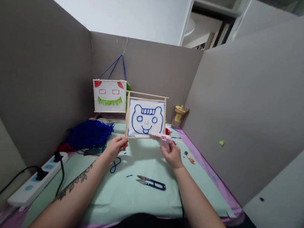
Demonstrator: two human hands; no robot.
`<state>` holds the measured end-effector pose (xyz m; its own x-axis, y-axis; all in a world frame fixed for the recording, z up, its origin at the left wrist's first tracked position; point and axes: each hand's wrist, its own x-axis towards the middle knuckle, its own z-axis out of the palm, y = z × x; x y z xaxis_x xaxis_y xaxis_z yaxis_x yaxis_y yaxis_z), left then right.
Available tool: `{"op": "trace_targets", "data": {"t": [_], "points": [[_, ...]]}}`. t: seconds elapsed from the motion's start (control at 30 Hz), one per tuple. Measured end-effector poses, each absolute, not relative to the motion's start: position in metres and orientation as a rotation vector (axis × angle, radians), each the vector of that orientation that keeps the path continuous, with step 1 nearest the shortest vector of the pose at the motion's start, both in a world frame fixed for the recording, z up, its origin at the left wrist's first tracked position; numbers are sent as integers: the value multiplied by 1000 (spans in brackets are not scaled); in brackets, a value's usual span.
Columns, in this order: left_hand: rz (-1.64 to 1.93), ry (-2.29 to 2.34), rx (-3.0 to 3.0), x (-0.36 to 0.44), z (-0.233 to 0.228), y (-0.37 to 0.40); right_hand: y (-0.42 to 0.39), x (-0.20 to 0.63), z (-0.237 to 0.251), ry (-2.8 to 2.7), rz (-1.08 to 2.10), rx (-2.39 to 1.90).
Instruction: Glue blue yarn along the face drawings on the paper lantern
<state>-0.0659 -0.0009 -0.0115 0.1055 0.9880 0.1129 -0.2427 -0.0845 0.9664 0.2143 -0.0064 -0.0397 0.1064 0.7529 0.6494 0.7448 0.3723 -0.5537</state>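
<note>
Two bare hands are at work over a pale green surface (133,199) inside grey partition walls. The left hand (115,147) has its grip clamped on the lower left corner of a wooden-stick frame with a white panel bearing a bear face outlined in blue yarn (145,118), holding it upright and facing the camera, its lower edge just above the surface. The right hand (173,155) has its grip closed around a pale pink glue gun (162,138), whose nozzle sits at the frame's lower right corner, touching or nearly so.

The step in hand looks like gluing at that bottom stick or corner of the frame. The next move would call for a steady left hand keeping the frame from tilting, a gentle squeeze of the gun, and keeping the fingers clear of hot glue.

Small blue-handled thread snips (151,183) lie near the person, well apart from both hands. A heap of dark blue yarn (89,134) sits to the left, just beside a white power strip (37,180) with black plugs. A finished white paper lantern with red and green trim (109,95) hangs behind the frame.
</note>
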Motion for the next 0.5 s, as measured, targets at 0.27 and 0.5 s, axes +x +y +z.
{"op": "trace_targets", "data": {"t": [0.27, 0.5], "points": [[1288, 884, 1146, -66, -14, 2, -7, 210, -36, -1623, 50, -1352], [1284, 886, 1155, -67, -16, 3, -8, 212, -39, -1614, 38, -1351]]}}
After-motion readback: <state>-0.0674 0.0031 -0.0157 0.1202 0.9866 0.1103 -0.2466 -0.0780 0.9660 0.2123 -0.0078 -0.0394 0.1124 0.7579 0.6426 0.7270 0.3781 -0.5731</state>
